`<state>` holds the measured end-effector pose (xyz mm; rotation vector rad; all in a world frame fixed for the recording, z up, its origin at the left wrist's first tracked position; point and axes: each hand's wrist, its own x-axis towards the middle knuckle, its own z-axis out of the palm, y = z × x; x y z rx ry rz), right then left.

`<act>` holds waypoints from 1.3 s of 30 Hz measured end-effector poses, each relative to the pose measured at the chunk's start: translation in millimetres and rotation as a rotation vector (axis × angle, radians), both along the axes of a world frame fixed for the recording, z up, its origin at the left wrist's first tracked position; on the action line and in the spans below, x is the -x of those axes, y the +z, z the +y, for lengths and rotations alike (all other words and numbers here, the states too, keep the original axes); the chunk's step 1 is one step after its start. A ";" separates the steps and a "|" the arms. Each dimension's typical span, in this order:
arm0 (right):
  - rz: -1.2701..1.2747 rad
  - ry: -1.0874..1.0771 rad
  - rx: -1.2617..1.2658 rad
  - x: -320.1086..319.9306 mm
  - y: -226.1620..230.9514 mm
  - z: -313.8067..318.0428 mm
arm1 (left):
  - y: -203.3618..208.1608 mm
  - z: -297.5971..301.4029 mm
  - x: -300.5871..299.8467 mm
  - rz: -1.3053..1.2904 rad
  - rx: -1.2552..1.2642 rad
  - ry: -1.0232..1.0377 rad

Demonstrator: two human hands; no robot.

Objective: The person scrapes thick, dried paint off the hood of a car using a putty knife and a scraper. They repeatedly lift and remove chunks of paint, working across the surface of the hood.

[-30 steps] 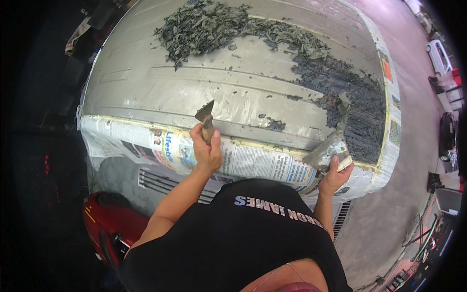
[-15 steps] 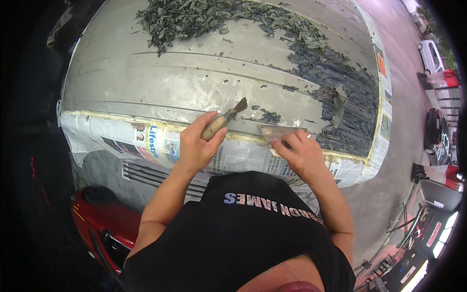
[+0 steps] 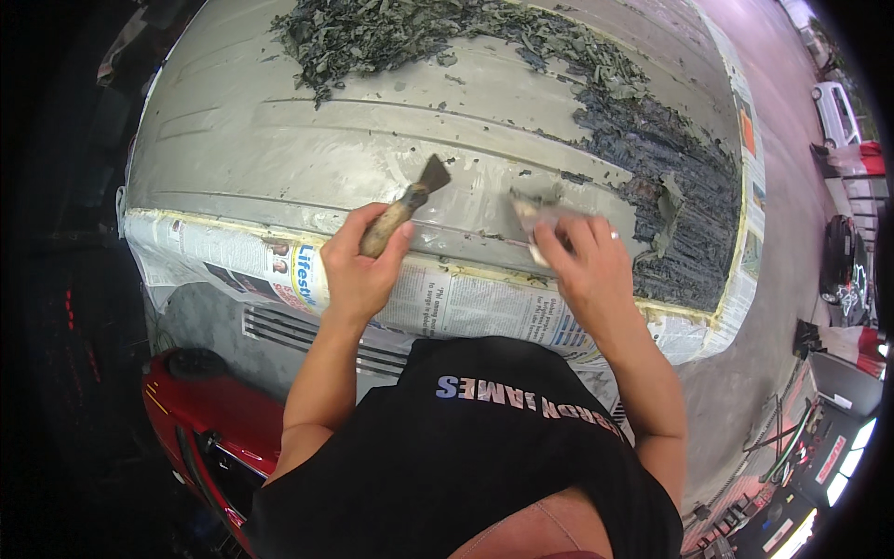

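My left hand (image 3: 361,275) is closed around the worn handle of a putty knife (image 3: 402,212); its dark blade points away from me, over the grey panel. Pinched in my right hand (image 3: 596,275) is a flat, wide scraper (image 3: 529,216), blurred by motion. A dark scrap seems to lie on its far edge. Both tools are near the close edge of a large, ridged grey vehicle roof (image 3: 307,154). Dark, wrinkled paint (image 3: 694,224) covers the roof's right end, with one curled strip standing up from it.
Loose paint flakes (image 3: 363,42) lie heaped across the far part of the roof. Newspaper (image 3: 447,303) and yellow tape mask its edges. A red car (image 3: 219,410) stands low on the left; a white vehicle (image 3: 835,114) and a dark car (image 3: 840,265) are at the right.
My right hand has moved the scraper inward from the taped edge, and the dark patch beside it is gone from its place. The putty knife has shifted left and farther from me.
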<state>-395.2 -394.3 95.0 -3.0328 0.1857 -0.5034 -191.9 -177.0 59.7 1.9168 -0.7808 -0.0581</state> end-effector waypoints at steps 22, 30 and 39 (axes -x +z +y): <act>0.139 0.041 -0.165 -12.1 -1.5 25.4 | -51.1 24.8 5.3 -0.233 0.094 -0.012; 0.187 0.031 -0.194 -16.7 5.5 28.3 | -51.5 24.8 5.3 -0.217 0.094 -0.001; 0.001 -0.162 -0.027 -10.6 -2.7 -16.6 | -49.3 25.7 6.1 -0.257 0.103 -0.007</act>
